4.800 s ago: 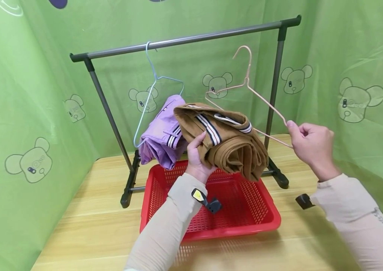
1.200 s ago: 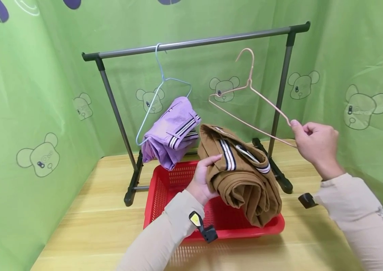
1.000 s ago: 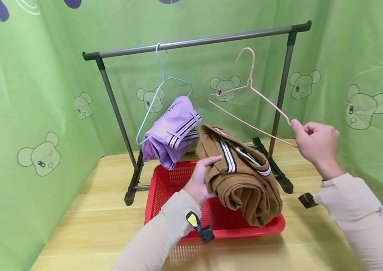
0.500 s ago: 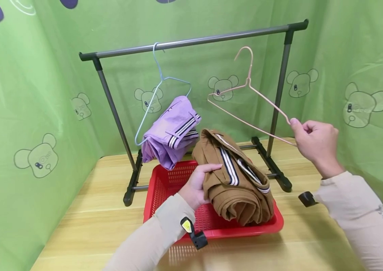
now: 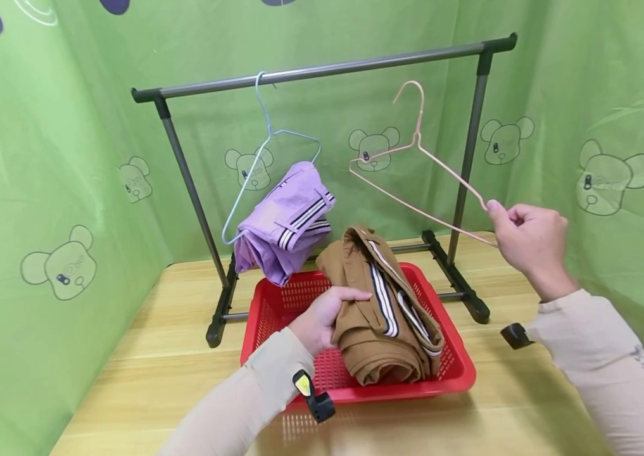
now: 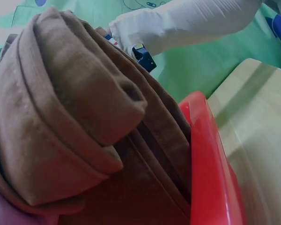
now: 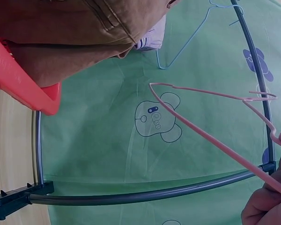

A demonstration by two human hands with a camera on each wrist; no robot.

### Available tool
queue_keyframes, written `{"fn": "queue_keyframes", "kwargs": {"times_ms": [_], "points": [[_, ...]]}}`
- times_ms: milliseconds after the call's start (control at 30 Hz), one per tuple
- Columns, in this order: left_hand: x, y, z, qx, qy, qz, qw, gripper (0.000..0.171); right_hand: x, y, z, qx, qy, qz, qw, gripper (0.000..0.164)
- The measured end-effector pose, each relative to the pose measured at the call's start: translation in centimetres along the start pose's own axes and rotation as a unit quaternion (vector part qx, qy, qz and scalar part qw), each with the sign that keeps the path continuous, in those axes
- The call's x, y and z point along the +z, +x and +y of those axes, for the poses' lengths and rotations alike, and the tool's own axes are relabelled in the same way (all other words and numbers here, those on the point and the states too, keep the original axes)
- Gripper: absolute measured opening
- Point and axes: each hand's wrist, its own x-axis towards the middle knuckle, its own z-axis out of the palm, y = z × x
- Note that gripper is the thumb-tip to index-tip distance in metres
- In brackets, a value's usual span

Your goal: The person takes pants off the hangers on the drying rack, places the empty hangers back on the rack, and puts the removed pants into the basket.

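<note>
In the head view my left hand [image 5: 320, 316] grips a bundle of brown trousers [image 5: 364, 323] by its left side, thumb on top. The trousers are folded and rolled, with a striped waistband. They sit low within the rim of the red basket [image 5: 458, 373], and fill much of the left wrist view as brown cloth [image 6: 79, 93]. My right hand [image 5: 529, 244] pinches one corner of a bare pink wire hanger [image 5: 418, 202], held up in front of the rack with its hook off the bar. The right wrist view shows that hanger [image 7: 210, 138] and the curled fingers [image 7: 267, 204].
A dark metal clothes rack [image 5: 322, 76] stands behind the basket on a wooden table [image 5: 173, 380]. From its bar hangs a blue hanger [image 5: 247, 177] bearing folded purple trousers [image 5: 284, 221]. Green curtains [image 5: 99, 114] printed with bears surround the table.
The brown trousers have come down from beside the pink hanger into the basket, my left hand lowering and shifting left with them. My right hand and the pink hanger have barely moved.
</note>
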Motion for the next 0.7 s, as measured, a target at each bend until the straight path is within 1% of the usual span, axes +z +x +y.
{"fn": "queue_keyframes", "kwargs": {"times_ms": [167, 333, 533, 700], "points": [[-0.6, -0.3, 0.2, -0.005, 0.01, -0.004, 0.9999, 0.012, 0.1, 0.0, 0.0, -0.002, 0.004, 0.002, 1.0, 0.051], [-1.4, -0.5, 0.3, -0.004, 0.041, -0.001, 0.9991, 0.011, 0.2, 0.0, -0.1, -0.005, 0.006, 0.004, 1.0, 0.05], [-2.4, -1.0, 0.6, 0.001, 0.074, 0.021, 0.997, 0.01, 0.2, -0.1, -0.2, -0.007, 0.005, 0.007, 1.0, 0.049], [-3.6, -1.5, 0.6, -0.009, 0.094, 0.039, 0.9947, 0.009, 0.1, 0.0, -0.4, 0.001, 0.005, 0.003, 1.0, 0.048]]}}
